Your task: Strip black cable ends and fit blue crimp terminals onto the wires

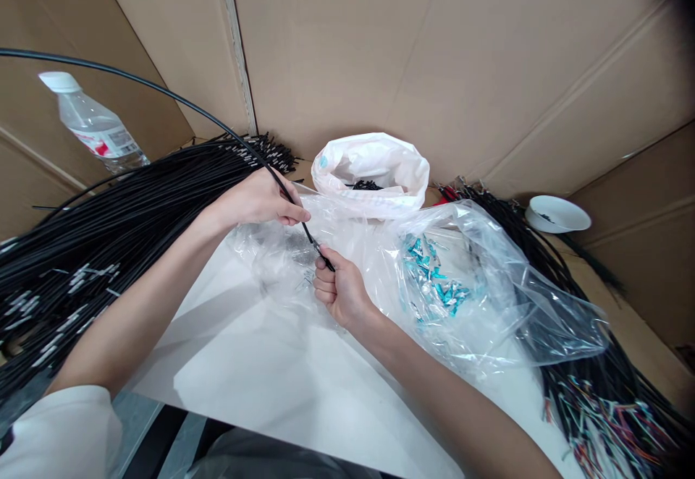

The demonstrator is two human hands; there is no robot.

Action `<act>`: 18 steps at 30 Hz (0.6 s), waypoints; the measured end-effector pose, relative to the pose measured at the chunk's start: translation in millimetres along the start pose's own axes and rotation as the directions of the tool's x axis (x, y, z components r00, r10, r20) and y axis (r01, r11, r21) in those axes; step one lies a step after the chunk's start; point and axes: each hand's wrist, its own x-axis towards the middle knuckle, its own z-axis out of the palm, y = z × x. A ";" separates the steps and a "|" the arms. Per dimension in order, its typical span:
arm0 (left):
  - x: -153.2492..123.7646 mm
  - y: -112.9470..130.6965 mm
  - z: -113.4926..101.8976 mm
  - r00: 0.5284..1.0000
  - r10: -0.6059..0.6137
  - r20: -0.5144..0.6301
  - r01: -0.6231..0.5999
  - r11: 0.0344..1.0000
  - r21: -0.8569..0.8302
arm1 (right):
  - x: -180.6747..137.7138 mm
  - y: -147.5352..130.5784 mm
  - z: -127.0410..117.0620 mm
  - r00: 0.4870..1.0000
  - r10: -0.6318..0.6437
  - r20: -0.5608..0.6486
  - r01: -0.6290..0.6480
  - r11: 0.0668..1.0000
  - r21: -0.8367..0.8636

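My left hand (259, 201) pinches a long black cable (163, 92) near its end; the cable arcs up and away to the left. My right hand (339, 287) is closed in a fist around the tip of that same cable, just below the left hand. Both hands hover over a crumpled clear plastic bag (271, 262) lying on the white table (255, 370). A large bundle of black cables (108, 218) lies beside my left forearm.
A clear bag holding teal connectors (434, 283) lies right of my right hand. Behind the hands stands a white bag with black parts (372, 171). A white bowl (557, 213), multicoloured wires (613, 414), a water bottle (95, 128) and cardboard walls (461, 52) surround the table.
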 end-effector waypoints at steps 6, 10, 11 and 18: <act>0.6 -0.7 -0.1 1.000 -0.012 0.015 0.012 1.000 0.015 | 0.0 1.0 -1.3 1.000 0.021 0.000 -0.021 1.000 0.004; 0.8 -1.2 -3.2 1.000 -0.012 0.017 0.011 1.000 0.022 | 0.8 2.6 -2.5 1.000 0.030 -0.002 -0.030 1.000 0.006; 0.6 -1.1 -4.1 1.000 -0.012 0.018 0.012 1.000 0.022 | 1.3 3.1 -2.8 0.999 0.032 -0.003 -0.032 0.999 0.007; -0.6 -0.9 -6.1 0.998 -0.029 0.057 0.028 0.999 0.020 | 6.1 3.8 -4.6 0.997 0.074 0.007 -0.074 0.997 -0.001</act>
